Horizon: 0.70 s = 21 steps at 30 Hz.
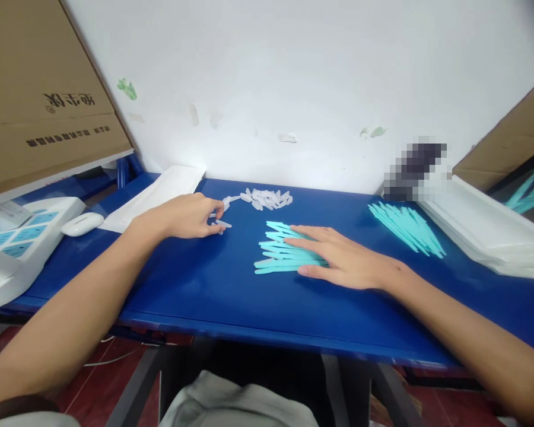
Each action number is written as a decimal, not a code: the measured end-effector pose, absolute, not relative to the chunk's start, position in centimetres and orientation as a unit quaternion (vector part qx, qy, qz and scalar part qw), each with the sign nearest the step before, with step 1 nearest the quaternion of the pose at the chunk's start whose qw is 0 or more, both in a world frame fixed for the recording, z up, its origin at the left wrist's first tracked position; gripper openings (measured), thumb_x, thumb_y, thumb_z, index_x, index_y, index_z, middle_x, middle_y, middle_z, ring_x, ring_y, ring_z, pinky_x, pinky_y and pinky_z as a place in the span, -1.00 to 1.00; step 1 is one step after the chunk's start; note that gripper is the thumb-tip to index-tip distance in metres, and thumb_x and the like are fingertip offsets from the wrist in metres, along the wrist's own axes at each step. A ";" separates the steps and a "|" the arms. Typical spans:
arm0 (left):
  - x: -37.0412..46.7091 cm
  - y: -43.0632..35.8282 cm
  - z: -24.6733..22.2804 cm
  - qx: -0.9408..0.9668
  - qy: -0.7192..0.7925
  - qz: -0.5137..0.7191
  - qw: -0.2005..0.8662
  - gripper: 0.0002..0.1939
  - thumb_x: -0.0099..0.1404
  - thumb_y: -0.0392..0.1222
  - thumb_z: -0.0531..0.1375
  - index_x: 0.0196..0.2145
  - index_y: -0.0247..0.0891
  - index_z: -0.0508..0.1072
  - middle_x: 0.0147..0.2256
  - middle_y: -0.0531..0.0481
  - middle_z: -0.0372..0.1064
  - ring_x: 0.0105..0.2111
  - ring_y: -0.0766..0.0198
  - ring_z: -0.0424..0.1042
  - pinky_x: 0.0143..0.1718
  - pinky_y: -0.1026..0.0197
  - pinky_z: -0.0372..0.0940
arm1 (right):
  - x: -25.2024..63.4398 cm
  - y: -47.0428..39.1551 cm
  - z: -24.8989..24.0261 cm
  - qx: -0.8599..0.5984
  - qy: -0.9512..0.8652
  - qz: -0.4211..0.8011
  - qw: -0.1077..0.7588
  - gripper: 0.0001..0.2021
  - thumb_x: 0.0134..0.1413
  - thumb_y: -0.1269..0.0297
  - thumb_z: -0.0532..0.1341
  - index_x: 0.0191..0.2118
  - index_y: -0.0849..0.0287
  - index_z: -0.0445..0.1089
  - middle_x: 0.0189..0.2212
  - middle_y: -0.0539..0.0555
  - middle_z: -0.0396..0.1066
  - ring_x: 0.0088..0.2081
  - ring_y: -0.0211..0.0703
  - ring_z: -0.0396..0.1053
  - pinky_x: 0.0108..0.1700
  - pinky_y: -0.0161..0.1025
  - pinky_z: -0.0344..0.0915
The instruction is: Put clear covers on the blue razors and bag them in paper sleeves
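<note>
My left hand (193, 214) is bent with thumb and fingers close together around a small translucent white cap-like piece (223, 223). More such pieces lie just beyond its fingertips, and a loose pile of them (267, 198) sits near the wall. Spread fingers of my right hand (338, 255) rest flat over a row of slim turquoise sticks (276, 261), whose left ends fan out past the fingertips. The right ends of the sticks are hidden beneath the palm. Farther right lies a second bundle of turquoise sticks (407, 228), apart from both hands.
On the blue table (213, 296), a white power strip (48, 237), a white earbud case (82, 224) and a flat white packet (160, 193) lie at left. White trays or bags (485, 231) stand at right. A cardboard box (48, 77) leans at upper left; a white wall (271, 77) closes the back.
</note>
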State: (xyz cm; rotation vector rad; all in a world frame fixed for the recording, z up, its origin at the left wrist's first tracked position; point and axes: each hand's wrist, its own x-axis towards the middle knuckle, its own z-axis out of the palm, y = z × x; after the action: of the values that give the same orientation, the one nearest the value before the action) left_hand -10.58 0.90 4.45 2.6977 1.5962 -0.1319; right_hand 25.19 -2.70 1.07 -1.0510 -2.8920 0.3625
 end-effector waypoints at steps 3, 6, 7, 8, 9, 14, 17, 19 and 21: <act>-10.0 1.0 3.8 0.881 0.473 -0.026 -0.007 -0.64 0.40 0.11 0.09 -0.12 -0.20 0.50 -0.30 -0.11 0.51 -0.37 0.10 0.47 -0.39 0.18 0.15 | 24.7 -3.2 1.3 -0.322 -0.940 0.095 0.055 -0.44 0.41 -0.10 -0.04 0.32 0.05 0.33 0.37 0.24 0.19 0.34 0.28 0.18 0.27 0.37 0.13; -9.0 0.8 3.3 0.900 0.435 0.013 -0.027 -0.63 0.44 0.06 0.05 -0.07 -0.22 0.50 -0.17 -0.15 0.51 -0.29 0.11 0.49 -0.33 0.18 0.20 | 24.6 -2.7 1.0 -0.296 -0.948 0.071 0.093 -0.52 0.46 0.06 -0.07 0.19 0.13 0.45 0.22 0.25 0.40 0.21 0.17 0.35 0.19 0.19 0.28; -8.7 0.7 3.3 0.904 0.426 0.030 -0.037 -0.62 0.46 0.05 0.03 -0.05 -0.23 0.49 -0.15 -0.15 0.51 -0.27 0.11 0.49 -0.30 0.18 0.21 | 24.6 -2.4 0.8 -0.288 -0.950 0.065 0.101 -0.54 0.46 0.12 -0.08 0.16 0.15 0.47 0.17 0.25 0.44 0.17 0.14 0.39 0.17 0.13 0.32; -8.4 0.6 3.3 0.906 0.418 0.044 -0.047 -0.61 0.47 0.05 0.01 -0.04 -0.23 0.49 -0.14 -0.15 0.51 -0.27 0.11 0.48 -0.29 0.17 0.22 | 24.5 -2.0 0.7 -0.283 -0.951 0.061 0.106 -0.56 0.45 0.17 -0.07 0.13 0.16 0.48 0.12 0.25 0.47 0.13 0.11 0.42 0.14 0.09 0.35; -8.2 0.5 3.3 0.907 0.413 0.056 -0.056 -0.60 0.48 0.06 0.00 -0.04 -0.23 0.49 -0.14 -0.15 0.51 -0.26 0.11 0.48 -0.27 0.17 0.22 | 24.5 -1.6 0.6 -0.280 -0.952 0.058 0.110 -0.57 0.44 0.21 -0.06 0.11 0.18 0.49 0.08 0.25 0.49 0.08 0.09 0.45 0.10 0.05 0.37; -8.8 0.7 3.8 0.898 0.428 0.075 -0.072 -0.57 0.48 0.06 -0.03 -0.07 -0.24 0.52 -0.19 -0.14 0.53 -0.30 0.12 0.48 -0.30 0.15 0.22 | 23.4 0.3 1.6 -0.296 -0.948 0.074 0.088 -0.68 0.34 0.28 0.08 -0.03 0.23 0.55 -0.10 0.24 0.54 -0.12 0.02 0.50 -0.09 -0.06 0.44; -10.0 1.2 4.1 0.889 0.448 0.069 -0.074 -0.57 0.47 0.05 -0.01 -0.07 -0.24 0.54 -0.21 -0.14 0.55 -0.31 0.10 0.49 -0.31 0.15 0.22 | 22.7 0.9 2.5 -0.319 -0.938 0.118 0.068 -0.72 0.26 0.29 0.14 -0.09 0.21 0.58 -0.14 0.20 0.57 -0.19 -0.03 0.52 -0.18 -0.14 0.44; -10.5 1.3 4.4 0.882 0.459 0.071 -0.079 -0.55 0.47 0.06 -0.02 -0.07 -0.25 0.55 -0.21 -0.13 0.56 -0.31 0.11 0.50 -0.29 0.15 0.22 | 22.4 0.9 2.9 -0.336 -0.930 0.139 0.060 -0.74 0.22 0.29 0.17 -0.12 0.20 0.60 -0.18 0.19 0.59 -0.23 -0.03 0.52 -0.24 -0.15 0.43; -10.8 1.3 4.7 0.874 0.472 0.076 -0.083 -0.53 0.47 0.07 -0.03 -0.06 -0.27 0.55 -0.20 -0.13 0.57 -0.30 0.11 0.50 -0.28 0.15 0.22 | 22.3 0.9 3.0 -0.349 -0.924 0.149 0.051 -0.75 0.19 0.27 0.19 -0.14 0.18 0.61 -0.23 0.18 0.60 -0.28 -0.02 0.52 -0.29 -0.14 0.42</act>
State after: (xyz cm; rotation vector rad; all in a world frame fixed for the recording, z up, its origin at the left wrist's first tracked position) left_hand -10.83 1.35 4.73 2.9023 1.5676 0.2519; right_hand 22.35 0.93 3.00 -1.0608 -2.8109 0.4543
